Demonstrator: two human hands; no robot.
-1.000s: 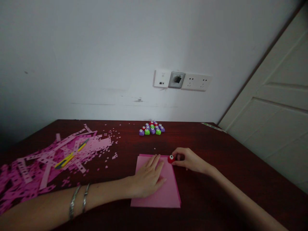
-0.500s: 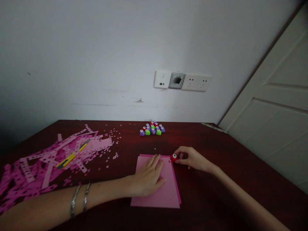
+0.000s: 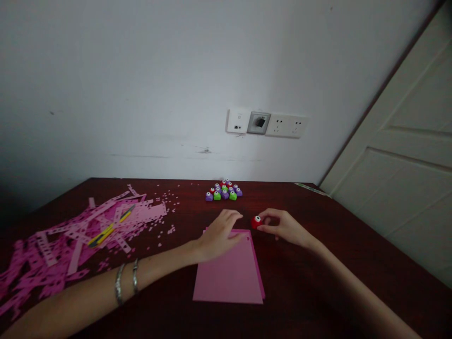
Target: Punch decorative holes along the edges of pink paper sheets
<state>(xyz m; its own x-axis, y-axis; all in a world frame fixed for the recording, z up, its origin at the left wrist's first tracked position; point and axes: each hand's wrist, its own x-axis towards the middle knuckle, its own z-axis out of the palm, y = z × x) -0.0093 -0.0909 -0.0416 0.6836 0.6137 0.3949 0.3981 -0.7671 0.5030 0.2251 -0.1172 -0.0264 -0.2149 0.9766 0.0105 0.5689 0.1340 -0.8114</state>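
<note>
Between the thumb and fingers of my right hand (image 3: 282, 227) is a small red craft punch (image 3: 256, 221) with a white and black button on top. It is just beyond the top right corner of a pink paper sheet (image 3: 229, 280). A small dark-pink punched shape shows near that corner. Beneath this sheet lies a darker pink sheet (image 3: 262, 282), its edge peeking out at the top and right. My left hand (image 3: 221, 238), fingers stretched, hovers over the upper part of the paper and holds nothing. Two silver bracelets (image 3: 119, 284) circle the left wrist.
Several purple, green and red craft punches (image 3: 225, 193) are grouped near the wall. Punched pink strips and scraps (image 3: 70, 235) cover the table's left side, with a yellow cutter knife (image 3: 106, 231) on top. A thin ruler-like strip (image 3: 312, 189) lies along the back right edge.
My left hand has lifted off the paper, up and away from me. My right hand has drawn the red punch off the sheet's corner, leaving the punched mark uncovered.
</note>
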